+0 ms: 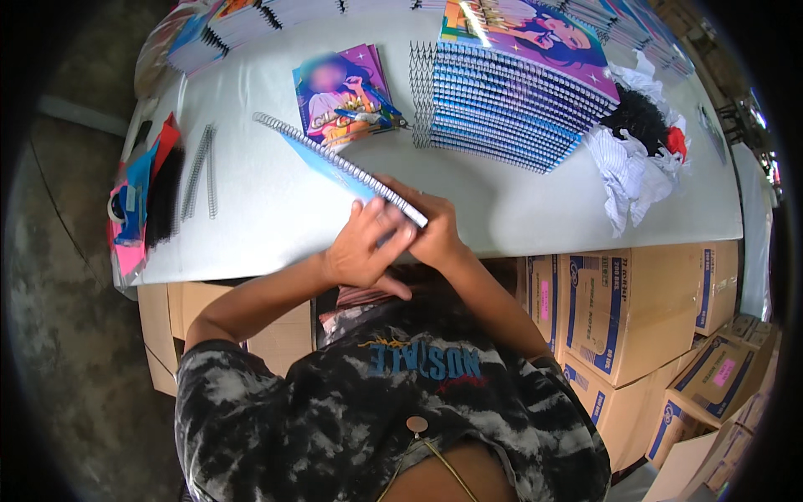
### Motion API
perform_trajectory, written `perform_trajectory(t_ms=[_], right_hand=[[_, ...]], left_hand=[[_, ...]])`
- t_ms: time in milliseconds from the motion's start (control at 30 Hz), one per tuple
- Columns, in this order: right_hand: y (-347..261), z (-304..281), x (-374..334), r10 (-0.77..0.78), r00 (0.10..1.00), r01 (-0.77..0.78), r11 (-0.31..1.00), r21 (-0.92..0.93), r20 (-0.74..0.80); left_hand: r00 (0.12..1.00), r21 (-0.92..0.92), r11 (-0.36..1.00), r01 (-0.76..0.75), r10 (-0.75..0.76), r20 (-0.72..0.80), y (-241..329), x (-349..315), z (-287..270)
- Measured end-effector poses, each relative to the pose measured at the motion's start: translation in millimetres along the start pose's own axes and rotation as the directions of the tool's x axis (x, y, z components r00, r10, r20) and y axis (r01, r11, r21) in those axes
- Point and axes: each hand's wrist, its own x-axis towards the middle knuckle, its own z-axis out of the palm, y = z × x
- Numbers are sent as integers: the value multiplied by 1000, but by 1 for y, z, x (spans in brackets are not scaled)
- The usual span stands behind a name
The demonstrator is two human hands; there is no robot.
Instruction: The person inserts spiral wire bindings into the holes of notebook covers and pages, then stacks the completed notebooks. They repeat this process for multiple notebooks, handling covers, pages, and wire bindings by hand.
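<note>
Spiral notebook (330, 170) is tilting above the table (251, 243) near its front edge, room running toward the left edge, right hand (437, 230) gripping its near end, left hand (364, 244) half-curling over it, hold unclear.

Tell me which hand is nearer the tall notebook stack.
Right. The right hand is on the near side of the notebook stack, toward its left end; the left hand is farther left.
</note>
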Motion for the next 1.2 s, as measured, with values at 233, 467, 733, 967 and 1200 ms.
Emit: perform_trajectory(t_ms=[233, 467, 733, 967, 1200], right_hand=[[2, 6, -1, 33, 984, -52, 993, 108, 174], [-19, 26, 33, -248, 927, 167, 944, 284, 281], [-82, 19, 96, 50, 944, -9, 992, -128, 326], [-43, 15, 77, 383, 877, -455, 855, 248, 289], [-45, 22, 64, 437, 893, -450, 853, 266, 109]], left_hand=[[949, -3, 949, 316, -316, -20, -14, 34, -18], [782, -295, 780, 552, -607, -140, 19, 56, -74], [245, -637, 237, 734, -966, -76, -9, 55, -159], [310, -794, -103, 599, -884, 349, -44, 43, -125], [451, -842, -126, 524, -797, 401, -62, 49, -115]])
